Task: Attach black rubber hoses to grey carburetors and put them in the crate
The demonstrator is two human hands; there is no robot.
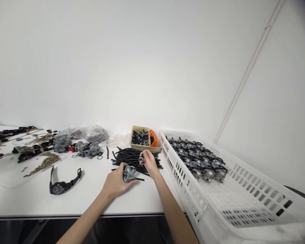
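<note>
My left hand [116, 181] is closed round a grey metal carburetor [128, 174], keeping it just over the white table [91, 196]. A short black tube sticks out at the carburetor's right side. A little higher and to the right, my right hand [149, 162] pinches a small grey, round-ended piece [141, 159]; its exact kind is too small to make out. The two parts are apart. Behind and under both hands lies a heap of black rubber hoses [127, 156].
A white plastic crate [190, 196] on the right holds rows of carburetors with hoses. Behind the hoses stand a tan bin [133, 132] of small parts and an orange basket [154, 137]. Leftward lie more carburetors [88, 149], a black wristwatch [58, 187] and brass bits [47, 162].
</note>
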